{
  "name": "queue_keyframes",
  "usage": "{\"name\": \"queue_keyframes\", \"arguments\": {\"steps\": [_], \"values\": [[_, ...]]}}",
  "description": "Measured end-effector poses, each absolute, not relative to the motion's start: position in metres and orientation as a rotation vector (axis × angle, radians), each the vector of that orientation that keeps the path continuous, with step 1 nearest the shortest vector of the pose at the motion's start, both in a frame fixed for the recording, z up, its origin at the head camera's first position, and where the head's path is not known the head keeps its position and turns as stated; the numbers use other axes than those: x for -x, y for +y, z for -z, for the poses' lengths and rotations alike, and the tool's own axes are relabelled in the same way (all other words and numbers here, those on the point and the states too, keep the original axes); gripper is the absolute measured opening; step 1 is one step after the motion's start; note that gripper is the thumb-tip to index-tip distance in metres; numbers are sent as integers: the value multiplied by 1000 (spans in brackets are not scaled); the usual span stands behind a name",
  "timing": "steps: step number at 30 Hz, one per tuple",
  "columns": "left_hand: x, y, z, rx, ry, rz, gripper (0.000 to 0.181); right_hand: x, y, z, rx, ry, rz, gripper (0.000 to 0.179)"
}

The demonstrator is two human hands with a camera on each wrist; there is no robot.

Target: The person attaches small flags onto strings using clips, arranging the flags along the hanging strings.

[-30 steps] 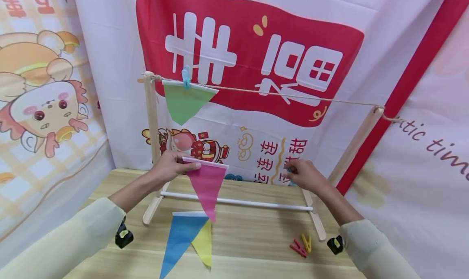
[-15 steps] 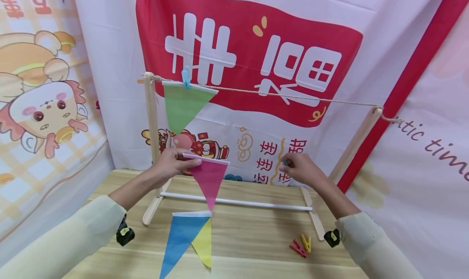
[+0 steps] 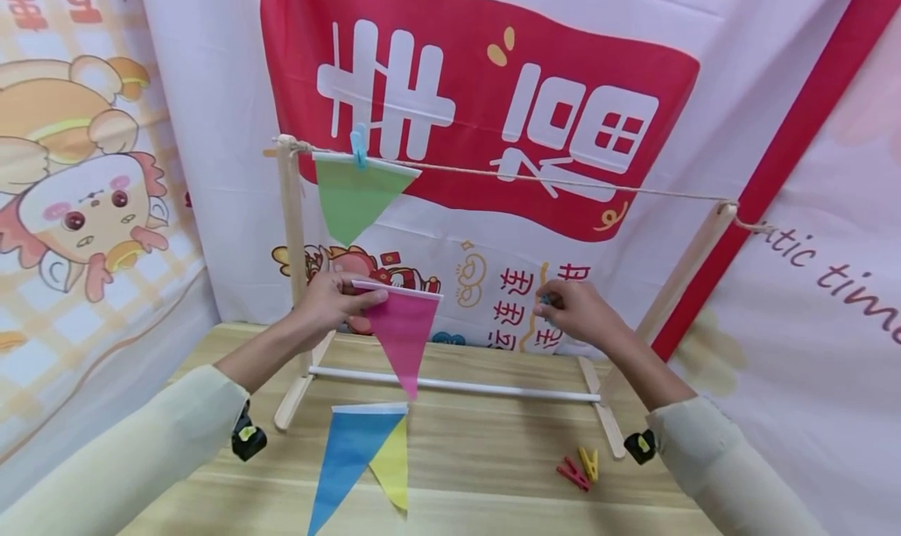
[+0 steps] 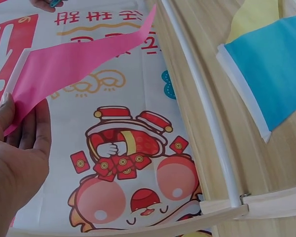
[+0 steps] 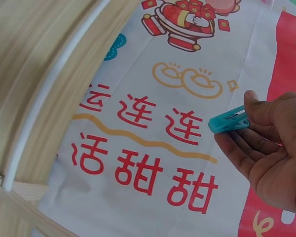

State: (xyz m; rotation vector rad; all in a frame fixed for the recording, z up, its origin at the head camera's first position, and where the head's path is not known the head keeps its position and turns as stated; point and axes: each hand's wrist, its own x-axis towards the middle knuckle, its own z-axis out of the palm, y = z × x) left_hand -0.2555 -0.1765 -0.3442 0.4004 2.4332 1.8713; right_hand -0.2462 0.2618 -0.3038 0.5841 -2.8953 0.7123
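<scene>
My left hand [image 3: 327, 307] pinches a pink triangular pennant [image 3: 404, 332] by one end of its white top edge, below the string [image 3: 493, 172]. In the right wrist view, a teal clothespin [image 5: 229, 120] sits between the thumb and fingers of my right hand [image 5: 281, 148]. That hand is off to the right of the pink pennant and below the string. A light blue clothespin [image 3: 359, 146] fastens a green pennant [image 3: 362, 196] at the string's left part. On the table lie a blue pennant [image 3: 355, 454] and a yellow pennant [image 3: 396, 465] partly under it.
Two wooden posts, the left post [image 3: 291, 215] and the right post [image 3: 686, 274], hold the string. A white rod [image 3: 457, 385] joins their feet low over the wooden table [image 3: 493, 473]. A red clothespin [image 3: 573, 473] and a yellow clothespin [image 3: 589, 463] lie front right. Printed cloth [image 3: 232, 207] hangs behind.
My left hand has risen slightly with the pink pennant, nearer the string. My right hand has shifted a little left and up with its clothespin. The green pennant's lower tip has swayed.
</scene>
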Motion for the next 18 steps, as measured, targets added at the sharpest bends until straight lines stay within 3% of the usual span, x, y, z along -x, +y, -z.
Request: {"name": "queue_keyframes", "arguments": {"steps": [18], "values": [[264,-163,329,-427,2499,-1875,39,246,262,286,-552,-2833,-727,34]]}}
